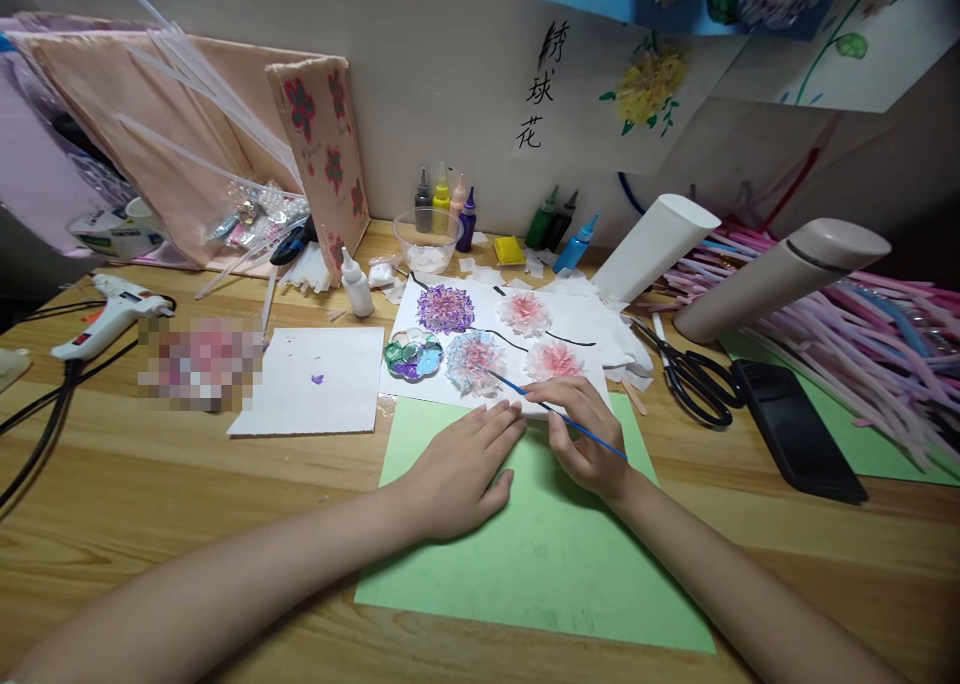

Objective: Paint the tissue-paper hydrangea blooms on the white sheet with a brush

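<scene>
My right hand (585, 429) pinches a thin blue paintbrush (574, 422), its tip touching a pale blue and pink paper flower (476, 362). That flower is on a white sheet (420, 389) with a purple flower (446, 309), a pink flower (525, 313) and another pink flower (555, 360), partly behind my right hand. Black painted stems run between them. My left hand (461, 469) lies flat, fingers stretched, across the sheet's near edge and the green paper (525, 574) under it. A flower-shaped paint palette (414, 354) with green, purple and blue paint sits left of the pale blue flower.
Left are a white card (315, 404) with a purple smear and a glue gun (109, 319) with cables. Paint bottles (441, 199) and a plastic bowl (427, 249) stand behind. Right are black scissors (694, 379), a phone (799, 429), a grey bottle (780, 279) and pink pipe cleaners (847, 364).
</scene>
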Action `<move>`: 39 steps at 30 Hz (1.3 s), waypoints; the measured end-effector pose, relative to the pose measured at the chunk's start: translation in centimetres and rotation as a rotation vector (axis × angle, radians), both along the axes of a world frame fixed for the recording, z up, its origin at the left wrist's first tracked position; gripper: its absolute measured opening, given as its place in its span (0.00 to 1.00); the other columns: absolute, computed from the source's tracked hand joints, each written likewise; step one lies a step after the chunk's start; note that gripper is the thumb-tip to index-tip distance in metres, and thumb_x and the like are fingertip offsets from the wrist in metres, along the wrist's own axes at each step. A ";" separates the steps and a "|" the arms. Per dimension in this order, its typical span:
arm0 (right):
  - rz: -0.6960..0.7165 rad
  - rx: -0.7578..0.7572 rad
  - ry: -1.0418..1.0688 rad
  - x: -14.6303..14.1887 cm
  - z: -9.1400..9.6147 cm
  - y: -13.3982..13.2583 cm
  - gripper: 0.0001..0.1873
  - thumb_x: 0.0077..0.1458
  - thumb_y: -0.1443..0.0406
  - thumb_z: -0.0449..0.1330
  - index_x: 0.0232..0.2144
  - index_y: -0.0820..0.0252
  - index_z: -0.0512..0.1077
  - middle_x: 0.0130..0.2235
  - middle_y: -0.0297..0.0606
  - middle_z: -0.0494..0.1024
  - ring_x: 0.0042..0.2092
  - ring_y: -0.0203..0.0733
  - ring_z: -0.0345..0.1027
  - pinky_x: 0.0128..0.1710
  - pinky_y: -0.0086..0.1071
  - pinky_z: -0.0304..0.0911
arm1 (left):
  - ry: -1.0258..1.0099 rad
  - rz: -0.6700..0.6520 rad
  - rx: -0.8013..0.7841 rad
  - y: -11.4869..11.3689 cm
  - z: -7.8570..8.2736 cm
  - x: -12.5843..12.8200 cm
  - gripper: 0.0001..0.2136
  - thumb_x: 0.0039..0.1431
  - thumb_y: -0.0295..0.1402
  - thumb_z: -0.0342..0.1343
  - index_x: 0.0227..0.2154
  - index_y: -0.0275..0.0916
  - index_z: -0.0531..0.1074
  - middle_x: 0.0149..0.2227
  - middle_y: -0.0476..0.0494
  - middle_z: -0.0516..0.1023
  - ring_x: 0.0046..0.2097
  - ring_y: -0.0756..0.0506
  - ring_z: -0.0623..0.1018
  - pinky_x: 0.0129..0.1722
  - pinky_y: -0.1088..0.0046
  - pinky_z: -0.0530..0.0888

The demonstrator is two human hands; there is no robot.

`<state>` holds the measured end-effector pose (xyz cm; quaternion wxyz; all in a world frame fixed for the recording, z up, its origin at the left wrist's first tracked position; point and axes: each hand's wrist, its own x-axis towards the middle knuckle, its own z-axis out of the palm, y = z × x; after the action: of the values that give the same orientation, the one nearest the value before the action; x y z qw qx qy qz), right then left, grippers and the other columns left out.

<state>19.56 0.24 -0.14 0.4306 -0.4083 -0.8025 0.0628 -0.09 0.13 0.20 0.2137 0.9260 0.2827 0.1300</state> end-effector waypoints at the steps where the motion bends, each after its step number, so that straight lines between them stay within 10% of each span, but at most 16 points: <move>1: 0.002 0.000 0.000 0.0 0.0 0.0 0.16 0.54 0.73 0.50 0.43 0.56 0.68 0.39 0.40 0.76 0.43 0.44 0.67 0.41 0.41 0.65 | 0.000 -0.001 0.001 0.0 0.0 0.0 0.25 0.62 0.32 0.45 0.61 0.31 0.54 0.63 0.36 0.56 0.65 0.41 0.54 0.64 0.61 0.55; 39: -0.087 0.087 0.085 0.5 -0.1 -0.4 0.16 0.53 0.72 0.50 0.40 0.54 0.71 0.35 0.37 0.78 0.38 0.44 0.68 0.37 0.40 0.65 | 0.014 -0.001 -0.006 0.0 0.1 0.0 0.24 0.62 0.32 0.44 0.60 0.32 0.54 0.64 0.37 0.53 0.65 0.42 0.54 0.64 0.61 0.54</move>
<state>20.10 -0.17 -0.19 0.4841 -0.4204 -0.7670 0.0263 -0.11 0.09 0.27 0.2143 0.9264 0.2843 0.1226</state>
